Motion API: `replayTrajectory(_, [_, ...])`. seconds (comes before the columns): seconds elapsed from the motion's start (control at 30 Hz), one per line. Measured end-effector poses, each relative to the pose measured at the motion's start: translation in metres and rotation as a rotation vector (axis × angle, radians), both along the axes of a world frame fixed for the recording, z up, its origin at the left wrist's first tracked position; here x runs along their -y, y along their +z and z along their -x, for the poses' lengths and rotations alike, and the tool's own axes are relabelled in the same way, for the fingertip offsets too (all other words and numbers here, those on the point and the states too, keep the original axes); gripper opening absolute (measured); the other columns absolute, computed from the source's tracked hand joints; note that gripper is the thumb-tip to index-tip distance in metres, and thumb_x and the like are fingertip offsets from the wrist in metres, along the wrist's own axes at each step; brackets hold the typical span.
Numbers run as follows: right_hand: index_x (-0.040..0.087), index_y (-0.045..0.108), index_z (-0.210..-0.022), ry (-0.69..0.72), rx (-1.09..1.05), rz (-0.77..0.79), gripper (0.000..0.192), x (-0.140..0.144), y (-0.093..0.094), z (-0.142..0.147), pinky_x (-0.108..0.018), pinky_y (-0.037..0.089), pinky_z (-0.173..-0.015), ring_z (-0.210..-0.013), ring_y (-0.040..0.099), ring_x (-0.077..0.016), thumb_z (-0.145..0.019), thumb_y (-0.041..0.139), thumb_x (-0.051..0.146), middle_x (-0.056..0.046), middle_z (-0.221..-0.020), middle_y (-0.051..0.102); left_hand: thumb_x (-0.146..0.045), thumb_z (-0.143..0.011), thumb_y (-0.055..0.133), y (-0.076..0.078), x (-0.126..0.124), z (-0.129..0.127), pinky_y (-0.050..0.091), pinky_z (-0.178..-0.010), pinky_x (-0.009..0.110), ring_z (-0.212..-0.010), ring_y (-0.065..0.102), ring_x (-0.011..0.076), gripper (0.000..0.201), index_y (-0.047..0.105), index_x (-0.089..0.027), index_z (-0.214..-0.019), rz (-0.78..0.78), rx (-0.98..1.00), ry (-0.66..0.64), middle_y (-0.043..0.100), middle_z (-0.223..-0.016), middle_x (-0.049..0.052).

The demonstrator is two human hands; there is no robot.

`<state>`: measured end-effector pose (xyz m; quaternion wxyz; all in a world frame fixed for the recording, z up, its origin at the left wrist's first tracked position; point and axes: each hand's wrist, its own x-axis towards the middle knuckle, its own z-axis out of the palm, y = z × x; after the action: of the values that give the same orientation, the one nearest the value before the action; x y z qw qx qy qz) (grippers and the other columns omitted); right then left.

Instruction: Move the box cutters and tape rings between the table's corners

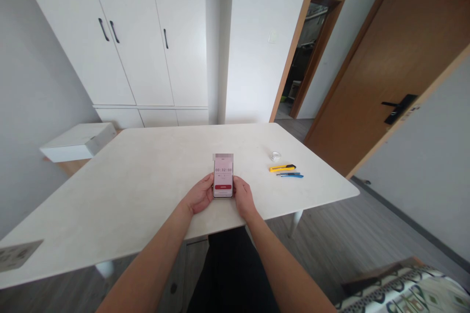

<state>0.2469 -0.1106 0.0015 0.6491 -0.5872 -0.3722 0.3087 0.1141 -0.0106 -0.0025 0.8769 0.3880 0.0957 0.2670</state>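
Between my two hands a smartphone (223, 177) is held upright over the near edge of the white table, its screen facing me. The pink screen shows timer digits and a red button; a blurred patch covers its top. My left hand (201, 194) grips the phone's left side, fingers partly hidden behind it. On the right side, my right hand (243, 196) is closed on the other edge. To the right lie a yellow utility knife (282, 168), a slim blue tool that looks like a craft knife (290, 175), and a small clear roll, perhaps tape (275, 156).
The white table (154, 166) has rounded corners. A flat printed sheet (20, 256) lies at its near left. Beyond stand white cabinets (183, 58), with a white box (79, 139) at the left. An open wooden door (385, 49) is at the right; patterned fabric (411, 293) shows below it.
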Motion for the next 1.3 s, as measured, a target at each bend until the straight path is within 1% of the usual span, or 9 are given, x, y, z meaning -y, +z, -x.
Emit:
replayTrajectory(0.13, [0.022, 0.075, -0.101, -0.006, 0.001, -0.012, 0.047, -0.0002, -0.0010, -0.0002, -0.034, 0.049, -0.079, -0.093, 0.063, -0.0245, -0.092, 0.044, 0.057, -0.005, -0.087, 0.074, -0.034, -0.097, 0.058, 0.0007, 0.0006, -0.0002, 0.049, -0.105, 0.045, -0.119, 0.064, 0.0267, 0.035, 0.062, -0.016, -0.127, 0.004, -0.010, 0.012, 0.070, -0.124, 0.014])
replayTrajectory(0.27, [0.022, 0.075, -0.099, -0.032, 0.017, 0.011, 0.047, -0.0006, -0.0020, 0.0000, -0.033, 0.049, -0.077, -0.089, 0.063, -0.0237, -0.091, 0.045, 0.057, -0.004, -0.086, 0.074, -0.035, -0.097, 0.057, 0.0015, 0.0010, -0.0004, 0.048, -0.105, 0.045, -0.119, 0.064, 0.0262, 0.035, 0.062, -0.016, -0.126, 0.006, -0.039, 0.030, 0.070, -0.124, 0.014])
replayTrajectory(0.43, [0.022, 0.075, -0.100, -0.014, 0.024, -0.012, 0.049, -0.0004, -0.0022, 0.0002, -0.033, 0.049, -0.078, -0.091, 0.064, -0.0235, -0.093, 0.042, 0.057, -0.004, -0.085, 0.073, -0.035, -0.097, 0.057, 0.0038, 0.0019, 0.0000, 0.047, -0.107, 0.045, -0.116, 0.065, 0.0254, 0.033, 0.063, -0.016, -0.124, 0.004, -0.042, 0.023, 0.070, -0.123, 0.014])
replayTrajectory(0.6, [0.021, 0.075, -0.099, -0.016, 0.025, -0.007, 0.048, -0.0002, -0.0014, -0.0003, -0.032, 0.049, -0.079, -0.092, 0.063, -0.0236, -0.093, 0.043, 0.056, -0.004, -0.086, 0.073, -0.034, -0.098, 0.056, 0.0048, 0.0028, -0.0002, 0.048, -0.106, 0.044, -0.113, 0.067, 0.0246, 0.033, 0.063, -0.015, -0.124, 0.004, -0.054, 0.033, 0.070, -0.122, 0.013])
replayTrajectory(0.73, [0.021, 0.074, -0.096, 0.009, 0.011, -0.057, 0.046, -0.0006, -0.0016, -0.0007, -0.032, 0.049, -0.078, -0.090, 0.063, -0.0225, -0.093, 0.043, 0.054, -0.003, -0.084, 0.073, -0.034, -0.098, 0.057, 0.0038, 0.0023, -0.0007, 0.049, -0.105, 0.043, -0.112, 0.067, 0.0240, 0.032, 0.063, -0.015, -0.122, 0.003, -0.054, 0.035, 0.071, -0.122, 0.013])
replayTrajectory(0.87, [0.020, 0.074, -0.097, 0.022, -0.001, -0.092, 0.045, -0.0006, -0.0017, -0.0004, -0.032, 0.049, -0.080, -0.093, 0.063, -0.0225, -0.094, 0.043, 0.052, -0.003, -0.085, 0.073, -0.034, -0.098, 0.057, 0.0029, 0.0016, -0.0008, 0.050, -0.104, 0.043, -0.111, 0.068, 0.0232, 0.032, 0.063, -0.015, -0.123, 0.011, -0.056, 0.034, 0.071, -0.122, 0.013])
replayTrajectory(1.03, [0.021, 0.075, -0.097, 0.015, 0.001, -0.083, 0.044, -0.0004, -0.0013, -0.0002, -0.032, 0.049, -0.080, -0.093, 0.063, -0.0224, -0.094, 0.043, 0.051, -0.003, -0.086, 0.074, -0.034, -0.097, 0.058, 0.0018, 0.0010, -0.0007, 0.050, -0.104, 0.043, -0.113, 0.067, 0.0241, 0.033, 0.063, -0.016, -0.124, 0.010, -0.045, 0.026, 0.070, -0.122, 0.013])
replayTrajectory(1.3, [0.021, 0.075, -0.101, 0.037, -0.016, -0.112, 0.041, -0.0009, -0.0017, -0.0002, -0.034, 0.050, -0.083, -0.096, 0.064, -0.0236, -0.092, 0.047, 0.049, -0.004, -0.090, 0.074, -0.034, -0.098, 0.057, 0.0007, 0.0006, -0.0009, 0.046, -0.107, 0.044, -0.120, 0.063, 0.0255, 0.036, 0.061, -0.016, -0.128, 0.010, -0.032, 0.022, 0.069, -0.127, 0.014])
